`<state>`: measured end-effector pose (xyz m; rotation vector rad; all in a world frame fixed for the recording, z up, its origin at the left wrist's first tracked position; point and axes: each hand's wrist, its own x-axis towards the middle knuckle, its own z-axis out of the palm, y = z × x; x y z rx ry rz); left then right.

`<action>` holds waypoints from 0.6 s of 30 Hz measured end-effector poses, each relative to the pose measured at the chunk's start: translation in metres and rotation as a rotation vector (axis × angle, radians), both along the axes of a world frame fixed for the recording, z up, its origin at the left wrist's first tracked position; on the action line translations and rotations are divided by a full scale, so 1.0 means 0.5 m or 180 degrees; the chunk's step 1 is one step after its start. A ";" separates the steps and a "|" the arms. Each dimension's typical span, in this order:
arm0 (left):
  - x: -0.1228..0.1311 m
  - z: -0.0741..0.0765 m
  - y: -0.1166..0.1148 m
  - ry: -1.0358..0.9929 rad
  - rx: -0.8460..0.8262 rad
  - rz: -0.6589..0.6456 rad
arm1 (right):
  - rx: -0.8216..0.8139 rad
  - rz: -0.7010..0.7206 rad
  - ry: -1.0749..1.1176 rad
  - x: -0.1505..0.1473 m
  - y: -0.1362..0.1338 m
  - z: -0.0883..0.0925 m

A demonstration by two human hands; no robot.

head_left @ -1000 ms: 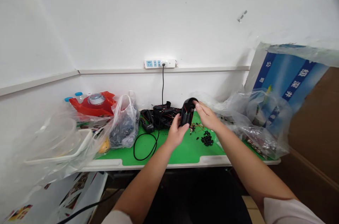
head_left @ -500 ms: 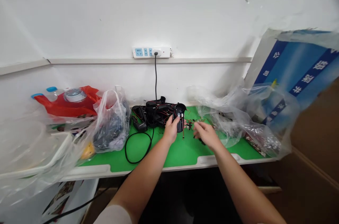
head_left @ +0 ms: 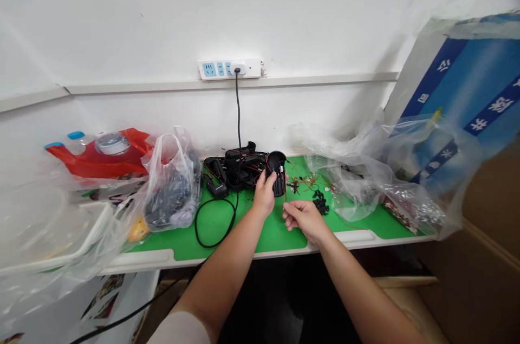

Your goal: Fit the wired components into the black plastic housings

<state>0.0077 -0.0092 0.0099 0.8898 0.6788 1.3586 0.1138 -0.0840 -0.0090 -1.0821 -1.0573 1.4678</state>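
My left hand [head_left: 265, 198] is closed around a black plastic housing [head_left: 277, 161] with a round, hollow top and a narrower lower part. Thin red wires run along the housing. Just below it, my right hand [head_left: 304, 219] pinches the end of a thin wire [head_left: 284, 199] that hangs from the housing. Beside the right hand lies a pile of small black parts [head_left: 320, 202]. Loose thin wires with tiny parts [head_left: 304, 182] are scattered behind it. More black housings [head_left: 227, 169] are heaped left of the held one.
A black power cable [head_left: 239, 116] drops from the wall power strip [head_left: 229, 69] and loops on the green tabletop [head_left: 260, 235]. Filled plastic bags [head_left: 170, 192] stand at the left. Clear bags of parts [head_left: 357, 192] and a blue board [head_left: 467, 84] are at the right.
My right hand has moved left and nearer, from beside the housing to the wire end, uncovering the pile of small black parts. My left hand still holds the housing.
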 end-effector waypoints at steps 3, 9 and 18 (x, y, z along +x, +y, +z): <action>0.003 0.001 -0.001 0.0012 -0.0035 -0.0028 | 0.0178 -0.0009 -0.0289 -0.002 -0.001 0.000; 0.004 -0.005 -0.001 0.0104 -0.0018 -0.0112 | 0.0244 -0.0314 -0.0518 -0.011 0.005 -0.011; -0.004 -0.001 0.003 0.0105 -0.0132 -0.0082 | 0.1080 -0.0948 -0.1661 0.026 0.021 -0.012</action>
